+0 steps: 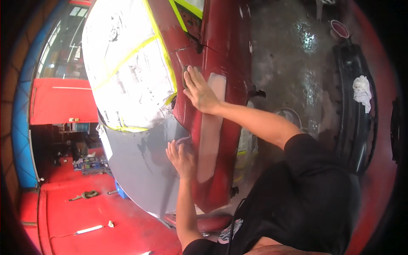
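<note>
Right hand: the right hand (199,90) lies flat on the red car body panel (221,55), fingers spread and pointing up, palm pressing a dark sanding pad (185,75) against the paint; only the pad's edge peeks out past the fingertips.
Left hand: the left hand (182,156) rests open and flat lower down, right where the grey primed section (140,165) meets the red, gripping nothing.
Panel: a long pale sanded strip (212,127) runs down the red surface between the two hands.
Masking: the car window (127,63) beside the panel is covered in shiny sheeting, edged with yellow-green tape (159,46).
Around: a white rag (362,91) lies on a dark bumper part (357,119) on the wet concrete floor (293,51), well away from both hands; a small round tub (339,29) sits near the bumper's top end.
</note>
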`<move>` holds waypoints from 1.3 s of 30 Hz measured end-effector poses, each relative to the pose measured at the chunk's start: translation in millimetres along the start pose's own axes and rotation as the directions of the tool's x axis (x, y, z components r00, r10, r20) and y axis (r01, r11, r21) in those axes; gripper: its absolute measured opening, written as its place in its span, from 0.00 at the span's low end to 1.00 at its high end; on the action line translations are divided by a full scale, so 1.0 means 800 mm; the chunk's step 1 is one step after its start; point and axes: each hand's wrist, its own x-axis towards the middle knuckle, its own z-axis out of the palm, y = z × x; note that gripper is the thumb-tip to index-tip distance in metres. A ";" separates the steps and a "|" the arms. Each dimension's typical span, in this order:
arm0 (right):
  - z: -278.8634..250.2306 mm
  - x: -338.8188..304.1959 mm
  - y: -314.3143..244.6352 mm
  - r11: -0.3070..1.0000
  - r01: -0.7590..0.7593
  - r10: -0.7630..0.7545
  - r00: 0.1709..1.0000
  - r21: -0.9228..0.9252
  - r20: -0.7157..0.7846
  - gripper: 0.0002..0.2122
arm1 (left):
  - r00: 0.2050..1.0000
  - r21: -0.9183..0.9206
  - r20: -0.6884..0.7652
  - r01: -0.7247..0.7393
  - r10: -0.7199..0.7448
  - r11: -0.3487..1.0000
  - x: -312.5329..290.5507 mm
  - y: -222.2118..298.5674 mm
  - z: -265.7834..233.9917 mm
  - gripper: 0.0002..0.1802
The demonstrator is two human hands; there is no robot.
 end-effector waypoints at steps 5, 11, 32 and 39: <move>0.000 0.213 0.096 0.976 0.111 -0.138 0.980 -0.185 -0.141 0.27 | 0.999 -0.014 -0.007 -0.038 0.038 0.999 0.030 0.005 0.008 0.29; 0.017 0.086 0.026 0.997 -0.046 0.051 0.995 0.055 -0.084 0.30 | 1.000 0.014 0.007 0.020 -0.020 1.000 0.001 0.002 0.003 0.29; -0.018 0.134 0.067 0.984 0.173 -0.173 0.985 -0.037 0.008 0.31 | 1.000 0.036 0.014 -0.002 0.001 0.999 0.011 0.001 0.000 0.27; -0.011 0.243 0.116 0.994 0.110 -0.112 0.986 -0.023 -0.123 0.30 | 1.000 0.021 -0.021 -0.001 0.001 1.000 0.021 0.007 0.008 0.25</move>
